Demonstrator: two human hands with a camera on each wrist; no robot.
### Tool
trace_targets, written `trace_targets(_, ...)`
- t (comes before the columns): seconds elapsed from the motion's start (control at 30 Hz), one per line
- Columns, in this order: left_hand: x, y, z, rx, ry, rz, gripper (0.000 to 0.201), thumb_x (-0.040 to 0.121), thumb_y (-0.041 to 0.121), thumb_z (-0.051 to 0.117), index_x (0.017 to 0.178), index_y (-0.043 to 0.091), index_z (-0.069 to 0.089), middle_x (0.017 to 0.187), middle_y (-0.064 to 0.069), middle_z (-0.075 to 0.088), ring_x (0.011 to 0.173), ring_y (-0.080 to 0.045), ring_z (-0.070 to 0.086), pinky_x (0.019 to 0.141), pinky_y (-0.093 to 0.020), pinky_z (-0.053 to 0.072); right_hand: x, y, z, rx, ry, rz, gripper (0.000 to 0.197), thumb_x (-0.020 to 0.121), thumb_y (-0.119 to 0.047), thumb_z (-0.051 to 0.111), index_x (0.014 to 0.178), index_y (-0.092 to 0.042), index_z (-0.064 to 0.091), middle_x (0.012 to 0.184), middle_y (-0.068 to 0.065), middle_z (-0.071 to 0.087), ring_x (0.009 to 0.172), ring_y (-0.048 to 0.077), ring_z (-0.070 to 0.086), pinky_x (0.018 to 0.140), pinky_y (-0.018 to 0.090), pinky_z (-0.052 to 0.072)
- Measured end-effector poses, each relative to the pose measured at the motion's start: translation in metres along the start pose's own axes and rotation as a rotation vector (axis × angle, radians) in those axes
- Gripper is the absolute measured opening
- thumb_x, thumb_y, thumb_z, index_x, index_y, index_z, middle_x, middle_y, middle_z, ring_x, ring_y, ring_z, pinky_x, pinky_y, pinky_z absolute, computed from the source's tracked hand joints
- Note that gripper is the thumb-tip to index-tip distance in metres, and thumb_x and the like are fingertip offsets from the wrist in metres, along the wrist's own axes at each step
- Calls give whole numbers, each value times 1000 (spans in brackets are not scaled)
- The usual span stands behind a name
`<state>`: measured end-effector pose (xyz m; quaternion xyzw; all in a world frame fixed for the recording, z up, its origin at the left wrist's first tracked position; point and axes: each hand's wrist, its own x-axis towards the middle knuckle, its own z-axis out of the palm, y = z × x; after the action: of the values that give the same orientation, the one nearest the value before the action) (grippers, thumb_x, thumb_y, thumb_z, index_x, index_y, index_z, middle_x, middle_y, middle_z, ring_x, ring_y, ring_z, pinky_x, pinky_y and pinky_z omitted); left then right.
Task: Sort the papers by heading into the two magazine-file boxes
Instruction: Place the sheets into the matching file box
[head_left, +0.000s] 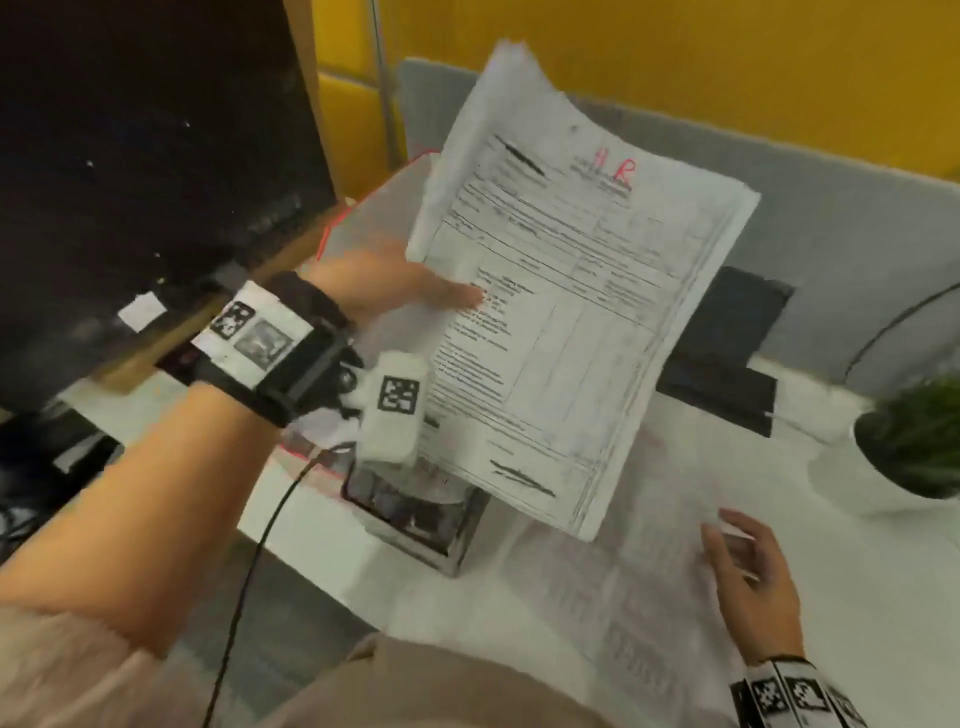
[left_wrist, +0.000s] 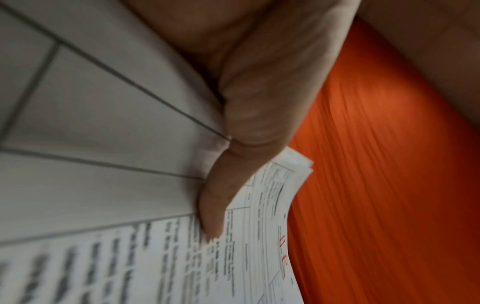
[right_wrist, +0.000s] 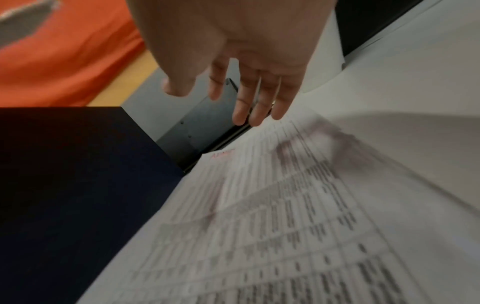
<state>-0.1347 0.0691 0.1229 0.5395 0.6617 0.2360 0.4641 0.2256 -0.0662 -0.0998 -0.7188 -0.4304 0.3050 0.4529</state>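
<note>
My left hand (head_left: 447, 296) holds a stack of printed papers (head_left: 571, 322) up above the table, tilted, with "HR" written in red at the top. In the left wrist view the thumb (left_wrist: 215, 205) presses on the top sheet (left_wrist: 155, 267); the fingers beneath are hidden. Under the stack's near corner stands a grey magazine-file box (head_left: 415, 519). A second box with red edges (head_left: 358, 218) is partly hidden behind the hand. My right hand (head_left: 737, 551) hovers with relaxed fingers over loose sheets (head_left: 623, 597) flat on the table. Their red heading (right_wrist: 223, 154) is too blurred to read.
A black monitor (head_left: 130, 156) fills the left side. A dark flat object (head_left: 727, 343) lies behind the raised papers. A plant in a white pot (head_left: 914, 457) stands at the right edge. A grey partition (head_left: 831, 218) and yellow wall close off the back.
</note>
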Motion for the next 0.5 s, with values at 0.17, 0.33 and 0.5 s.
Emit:
trace_targets(0.17, 1, -26, -78, -24, 158, -189, 93, 22, 46, 92, 108, 27, 65, 105, -5, 71, 96, -34, 67, 88, -54, 48, -5, 23, -5, -193, 28, 25, 20, 80, -21, 71, 98, -22, 61, 90, 14, 66, 91, 31, 61, 67, 8, 42)
trace_targets(0.33, 23, -43, -104, 344, 360, -226, 58, 53, 47, 84, 101, 19, 67, 93, -4, 69, 86, -26, 64, 81, -38, 51, -16, 18, -8, -583, -27, 58, 48, 66, -26, 82, 109, -13, 65, 104, 20, 67, 101, 37, 60, 92, 44, 45)
trace_targets(0.5, 50, -67, -66, 709, 389, -94, 44, 67, 31, 82, 90, -1, 62, 94, -19, 63, 75, -29, 55, 59, -29, 39, -22, 19, -6, -639, -68, 59, 59, 63, -17, 84, 118, -11, 62, 113, 25, 61, 110, 40, 53, 99, 45, 39)
